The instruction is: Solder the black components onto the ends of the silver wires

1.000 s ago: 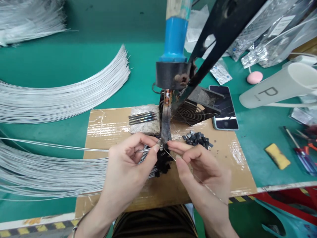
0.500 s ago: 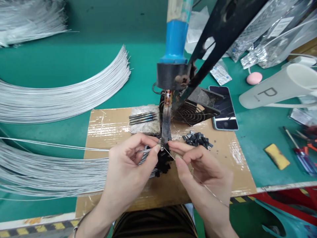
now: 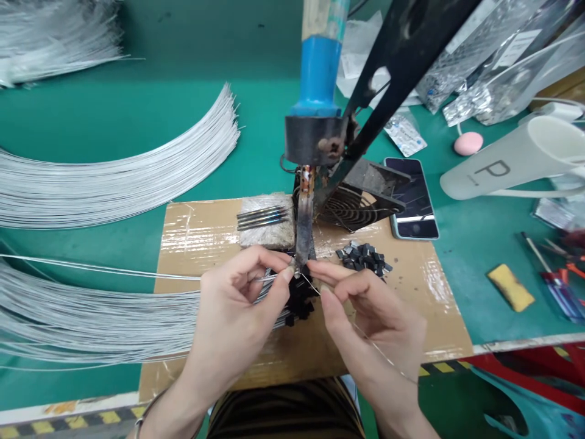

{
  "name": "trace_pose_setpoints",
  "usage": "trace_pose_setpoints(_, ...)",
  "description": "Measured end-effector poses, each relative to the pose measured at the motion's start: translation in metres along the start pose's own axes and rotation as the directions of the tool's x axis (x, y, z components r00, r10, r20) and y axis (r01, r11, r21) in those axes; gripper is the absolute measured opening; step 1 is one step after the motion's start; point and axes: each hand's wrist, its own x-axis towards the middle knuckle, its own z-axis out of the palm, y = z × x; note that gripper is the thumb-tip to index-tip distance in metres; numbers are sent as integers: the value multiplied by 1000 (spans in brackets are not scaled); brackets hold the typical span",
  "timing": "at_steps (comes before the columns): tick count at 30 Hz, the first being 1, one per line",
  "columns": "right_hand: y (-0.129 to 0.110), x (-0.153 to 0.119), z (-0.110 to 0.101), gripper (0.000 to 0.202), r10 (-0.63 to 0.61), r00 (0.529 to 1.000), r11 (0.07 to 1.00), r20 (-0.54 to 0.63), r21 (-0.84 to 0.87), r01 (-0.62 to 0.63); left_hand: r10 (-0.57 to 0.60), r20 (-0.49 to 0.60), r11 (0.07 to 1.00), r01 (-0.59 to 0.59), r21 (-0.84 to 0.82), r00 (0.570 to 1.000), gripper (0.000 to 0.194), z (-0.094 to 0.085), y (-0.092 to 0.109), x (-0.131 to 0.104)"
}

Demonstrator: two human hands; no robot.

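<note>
Pinched between the thumb and finger of my left hand (image 3: 244, 305) are thin white wires (image 3: 173, 275), their ends at the tip of a soldering iron (image 3: 304, 225). My right hand (image 3: 372, 323) grips a thin solder wire (image 3: 313, 285), which reaches the same tip. The iron has a blue handle (image 3: 320, 73) and points down from a black metal bracket (image 3: 402, 67). Just below the tip lie black connectors (image 3: 299, 302), partly hidden by my fingers. More white wires (image 3: 150, 320) run left from there.
Cardboard (image 3: 187, 238) covers the work spot. Behind it are a wrapped block (image 3: 267, 235) with metal rods, a black fan (image 3: 361, 201) and a phone (image 3: 414, 201). Loose black connectors (image 3: 363, 257), a yellow sponge (image 3: 510, 288) and a white mug (image 3: 507, 161) are rightward. A wire bundle (image 3: 137, 183) lies left.
The soldering iron and its bracket have shifted slightly left in view. My right hand has moved a little left with the solder wire. My left hand has barely moved.
</note>
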Motion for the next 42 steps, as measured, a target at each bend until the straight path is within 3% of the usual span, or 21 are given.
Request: trace_pose_setpoints(42,4,0,-4,18,-117,992,987,54,-108,123,16,-4,1000,-16,12,1000,13,0,1,-1)
